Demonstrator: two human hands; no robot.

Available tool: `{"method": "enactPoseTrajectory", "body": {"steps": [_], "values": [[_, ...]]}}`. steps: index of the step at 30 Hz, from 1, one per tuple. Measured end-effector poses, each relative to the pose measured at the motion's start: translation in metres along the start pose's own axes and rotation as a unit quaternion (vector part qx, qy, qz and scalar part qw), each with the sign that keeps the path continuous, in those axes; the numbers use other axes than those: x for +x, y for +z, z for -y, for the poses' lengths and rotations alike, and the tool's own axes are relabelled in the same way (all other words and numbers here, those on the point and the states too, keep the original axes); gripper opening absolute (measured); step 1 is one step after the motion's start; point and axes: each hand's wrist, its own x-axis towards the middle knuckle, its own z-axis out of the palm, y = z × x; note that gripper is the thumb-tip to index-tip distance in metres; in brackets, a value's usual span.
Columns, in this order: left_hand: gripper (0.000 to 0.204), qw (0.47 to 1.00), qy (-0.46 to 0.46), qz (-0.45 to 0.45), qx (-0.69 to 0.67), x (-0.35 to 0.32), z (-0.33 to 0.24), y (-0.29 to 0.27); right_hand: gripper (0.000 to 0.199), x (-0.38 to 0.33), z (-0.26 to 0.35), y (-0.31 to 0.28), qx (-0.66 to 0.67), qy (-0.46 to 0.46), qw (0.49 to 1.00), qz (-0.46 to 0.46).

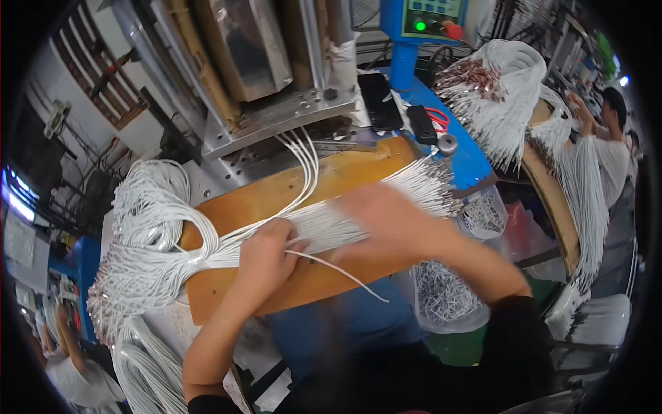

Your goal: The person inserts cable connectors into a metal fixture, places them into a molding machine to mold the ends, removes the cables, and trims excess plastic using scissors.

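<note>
A wide bundle of white cables (321, 224) lies across a brown board (224, 293), its tips fanned out at the right. My left hand (265, 254) is closed on the near side of the bundle. One single white cable (345, 270) sticks out from beside its fingers, curving right to a free end. Over the right part of the bundle is my right hand (383, 219), smeared by motion, so its fingers cannot be read. A few cables (314, 165) loop up from the bundle into the metal press (276, 117) behind the board.
Coiled white cables (152, 207) pile up at the left. Small pieces fill a clear bin (448, 297) below my right forearm. On the blue surface (462, 148) lie red-handled scissors (439, 119) and a black phone (379, 100). More cables (507, 96) hang at the right, near another person (610, 152).
</note>
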Motion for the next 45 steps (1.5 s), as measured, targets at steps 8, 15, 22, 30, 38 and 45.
{"method": "enactPoseTrajectory", "body": {"steps": [8,15,22,30,38,45], "values": [[0.019,0.990,-0.040,0.025,-0.131,0.003,0.013,-0.014,0.014,-0.011,-0.048,0.017,-0.070,0.077,0.990,-0.094],[0.016,0.981,-0.087,0.044,-0.166,0.010,0.012,-0.006,0.019,-0.050,-0.089,-0.014,-0.091,0.088,0.991,-0.043],[0.013,0.722,-0.041,0.013,-0.691,-0.004,0.071,-0.060,0.019,-0.025,-0.062,0.028,-0.059,0.009,0.997,-0.046],[0.017,0.956,-0.031,0.124,-0.264,0.003,-0.010,-0.021,0.026,-0.027,-0.043,0.016,0.055,-0.071,0.993,-0.069],[0.022,0.852,0.001,0.422,-0.310,0.002,-0.008,-0.024,0.015,-0.029,-0.058,0.023,-0.105,-0.018,0.987,-0.123],[0.033,0.764,-0.177,0.269,-0.558,0.048,-0.059,0.036,0.026,0.006,-0.064,-0.006,0.102,0.027,0.980,-0.170]]}}
